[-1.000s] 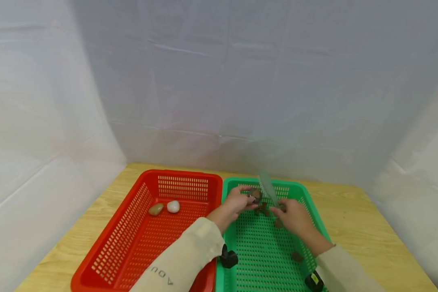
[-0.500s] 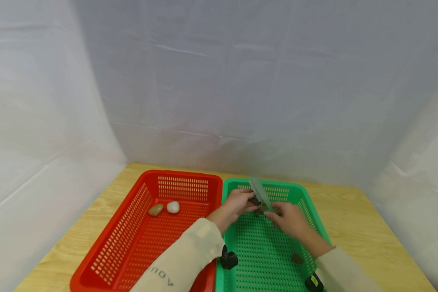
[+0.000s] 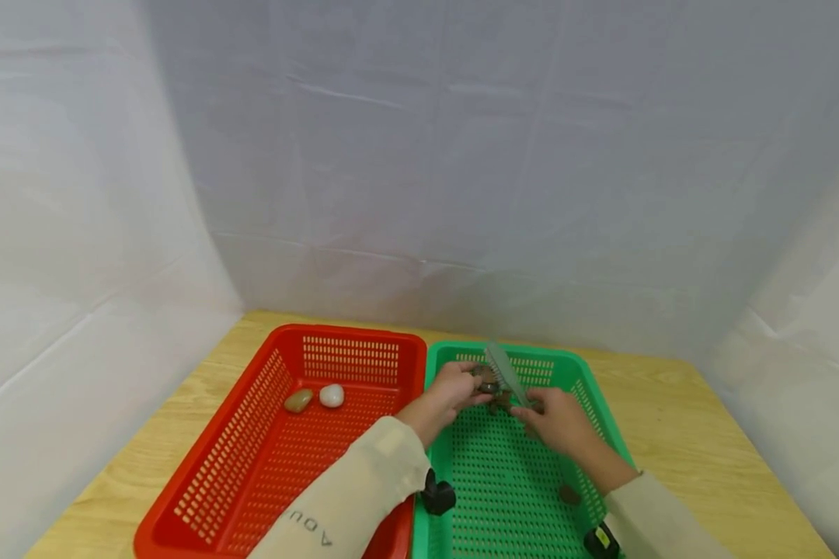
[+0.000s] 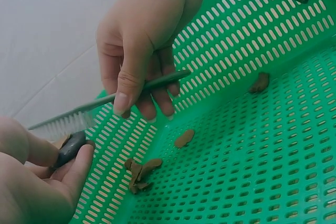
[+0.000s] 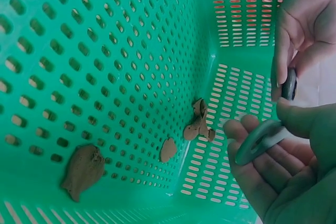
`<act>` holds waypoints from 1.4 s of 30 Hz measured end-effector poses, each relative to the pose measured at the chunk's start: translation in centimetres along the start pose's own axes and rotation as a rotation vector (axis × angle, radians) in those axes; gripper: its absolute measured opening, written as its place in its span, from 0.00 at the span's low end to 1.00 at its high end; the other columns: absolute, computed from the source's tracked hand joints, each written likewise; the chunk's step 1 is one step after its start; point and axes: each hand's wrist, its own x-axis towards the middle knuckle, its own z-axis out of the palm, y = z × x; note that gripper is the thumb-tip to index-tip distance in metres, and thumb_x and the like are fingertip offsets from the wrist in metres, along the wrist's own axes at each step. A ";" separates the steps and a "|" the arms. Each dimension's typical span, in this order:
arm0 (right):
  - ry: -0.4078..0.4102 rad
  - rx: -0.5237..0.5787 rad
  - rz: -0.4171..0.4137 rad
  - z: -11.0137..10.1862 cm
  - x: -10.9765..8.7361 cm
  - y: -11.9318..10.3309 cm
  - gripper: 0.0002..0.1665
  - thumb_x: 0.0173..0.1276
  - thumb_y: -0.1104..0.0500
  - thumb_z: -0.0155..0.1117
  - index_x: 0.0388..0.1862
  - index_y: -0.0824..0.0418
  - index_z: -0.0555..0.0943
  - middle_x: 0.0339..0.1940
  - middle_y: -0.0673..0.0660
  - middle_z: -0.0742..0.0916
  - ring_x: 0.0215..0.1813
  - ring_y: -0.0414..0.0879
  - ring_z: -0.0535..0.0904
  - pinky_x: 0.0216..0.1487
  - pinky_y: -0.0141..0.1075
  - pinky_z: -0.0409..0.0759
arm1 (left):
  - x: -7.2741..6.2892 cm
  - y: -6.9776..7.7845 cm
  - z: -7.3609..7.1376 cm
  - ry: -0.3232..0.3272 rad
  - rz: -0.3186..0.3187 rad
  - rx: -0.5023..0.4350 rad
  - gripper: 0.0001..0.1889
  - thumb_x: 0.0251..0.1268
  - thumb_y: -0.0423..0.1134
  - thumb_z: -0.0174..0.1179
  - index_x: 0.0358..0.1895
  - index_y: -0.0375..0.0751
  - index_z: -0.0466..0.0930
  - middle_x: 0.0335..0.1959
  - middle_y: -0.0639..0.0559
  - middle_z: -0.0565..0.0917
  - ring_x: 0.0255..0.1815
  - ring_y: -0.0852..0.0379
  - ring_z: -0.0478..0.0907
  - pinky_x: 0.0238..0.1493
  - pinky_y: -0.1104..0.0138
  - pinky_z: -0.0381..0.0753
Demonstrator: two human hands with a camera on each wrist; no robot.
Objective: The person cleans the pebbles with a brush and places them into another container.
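Observation:
Over the far end of the green basket [image 3: 510, 458], my left hand [image 3: 453, 388] grips a dark, smooth stone [image 4: 71, 148] between thumb and fingers. Brown, clay-like matter covers part of the stone. My right hand [image 3: 558, 419] pinches the handle of a grey-green brush [image 3: 505, 371], thumb against the fingers. Its pale bristles [image 4: 65, 124] face down and lie right at the top of the stone in the left wrist view. Below the hands, a crumpled brown clay-like clump [image 4: 140, 171] and a flat brown piece [image 4: 184, 138] lie on the basket floor.
Another brown lump [image 5: 84, 171] lies near the green basket's right wall. A red basket [image 3: 252, 536] stands directly left, holding a tan stone [image 3: 298, 401] and a white stone [image 3: 332, 396]. Both stand on a wooden table [image 3: 692, 435], with white sheeting [image 3: 419, 171] behind.
The brush has come left and down from a raised position to the stone, covered it half a second ago, and now sits slightly back, showing more of it. The left hand has barely moved.

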 end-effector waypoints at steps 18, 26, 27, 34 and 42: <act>0.049 -0.008 -0.075 0.3 0.2 0.2 0.16 0.69 0.57 0.64 0.46 0.70 0.82 0.31 0.58 0.89 0.29 0.43 0.84 0.28 0.36 0.79 | 0.0 -0.4 -0.2 0.007 -0.002 0.078 0.21 0.73 0.25 0.45 0.67 0.28 0.66 0.52 0.34 0.77 0.42 0.51 0.77 0.49 0.60 0.81; 0.009 0.038 -0.082 0.4 0.0 -0.1 0.14 0.69 0.58 0.64 0.46 0.68 0.82 0.28 0.56 0.88 0.26 0.42 0.82 0.25 0.34 0.77 | -0.1 -0.4 -0.1 0.005 0.016 0.120 0.21 0.74 0.29 0.47 0.66 0.25 0.67 0.57 0.33 0.79 0.54 0.44 0.78 0.56 0.55 0.77; 0.004 0.041 -0.079 0.4 -0.1 -0.2 0.14 0.69 0.58 0.64 0.47 0.68 0.82 0.28 0.56 0.88 0.26 0.42 0.82 0.25 0.34 0.77 | -0.2 -0.4 -0.1 0.004 0.017 0.126 0.21 0.75 0.30 0.47 0.66 0.26 0.67 0.57 0.34 0.79 0.55 0.44 0.78 0.56 0.54 0.77; -0.016 0.034 -0.068 0.2 -0.2 -0.1 0.16 0.69 0.59 0.64 0.48 0.70 0.81 0.28 0.57 0.88 0.26 0.43 0.82 0.24 0.34 0.76 | -0.2 -0.2 -0.1 0.017 0.006 0.065 0.20 0.71 0.30 0.53 0.64 0.29 0.72 0.50 0.38 0.83 0.42 0.53 0.81 0.52 0.58 0.80; 0.004 0.045 -0.018 0.0 0.1 -0.1 0.10 0.68 0.60 0.65 0.40 0.67 0.84 0.24 0.55 0.87 0.24 0.49 0.83 0.19 0.34 0.73 | -0.2 0.1 -0.2 0.027 0.030 0.055 0.21 0.71 0.26 0.52 0.66 0.30 0.70 0.50 0.36 0.81 0.32 0.58 0.77 0.40 0.67 0.81</act>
